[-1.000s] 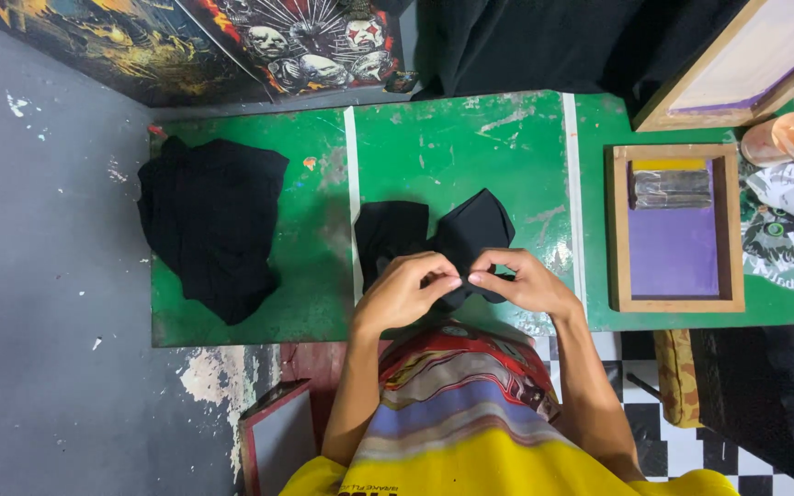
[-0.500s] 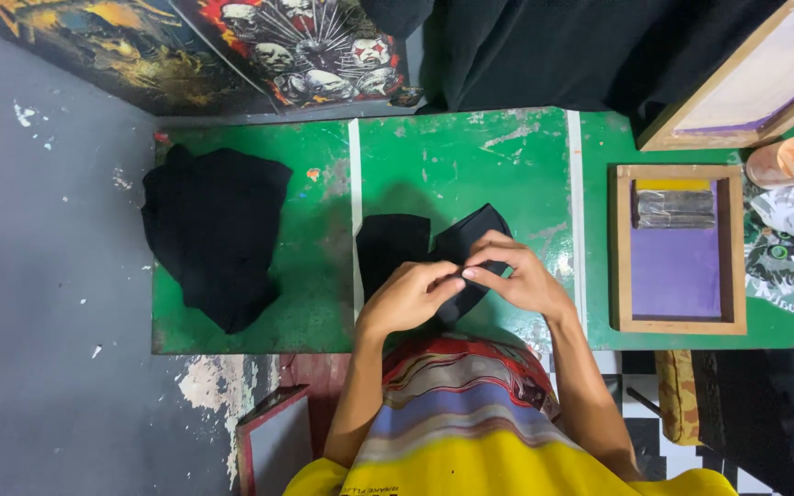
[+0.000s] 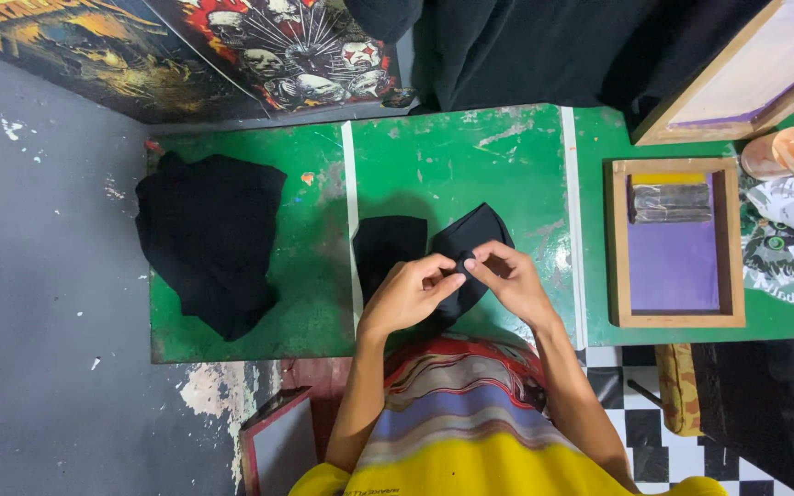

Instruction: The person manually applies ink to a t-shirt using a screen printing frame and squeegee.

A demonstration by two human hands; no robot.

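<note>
Black cloth (image 3: 475, 241) pinched by left hand (image 3: 411, 296) & right hand (image 3: 507, 280); green table (image 3: 434, 161).

Matt black cloth (image 3: 457, 253) on a scuffed, glossy green-painted table (image 3: 452, 161).

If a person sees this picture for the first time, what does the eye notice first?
First, the two hands: the left hand and right hand meet at the fingertips, pinching a small black cloth over the middle of the green table. Next, a heap of black fabric lies at the table's left end, and a wooden frame with a purple screen lies at the right.
</note>
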